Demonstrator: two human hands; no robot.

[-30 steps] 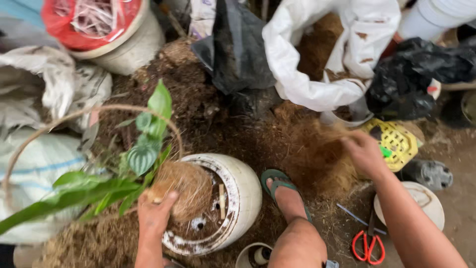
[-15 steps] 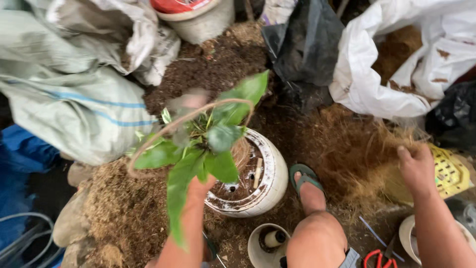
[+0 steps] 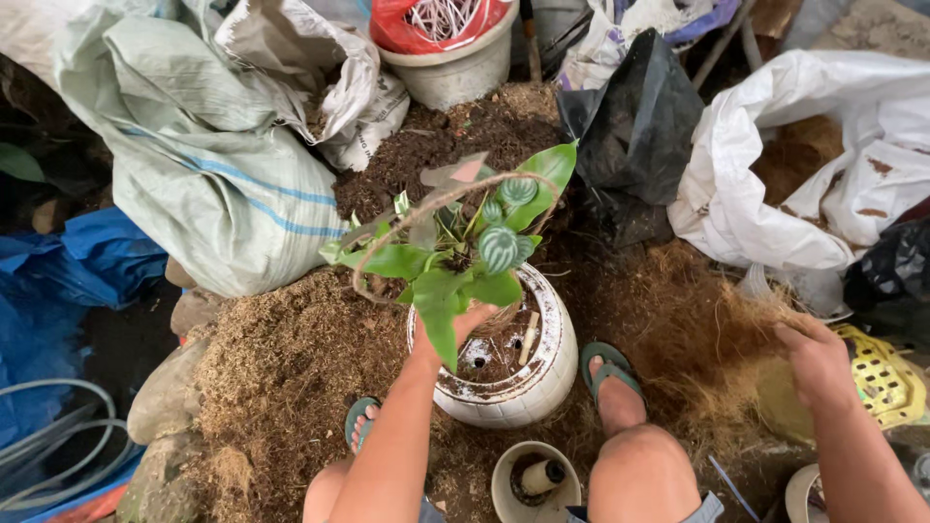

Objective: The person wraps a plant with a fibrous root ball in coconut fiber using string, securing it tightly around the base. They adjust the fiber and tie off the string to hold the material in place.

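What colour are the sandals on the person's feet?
Green sandals, clearest in the head view.

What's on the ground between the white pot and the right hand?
In the head view, between the white pot and the right hand lie the person's sandalled foot and a loose heap of brown fibre on the soil.

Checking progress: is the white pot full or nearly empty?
Nearly empty: the white pot shows its bare bottom with drain holes; the left hand holds the plant above it.
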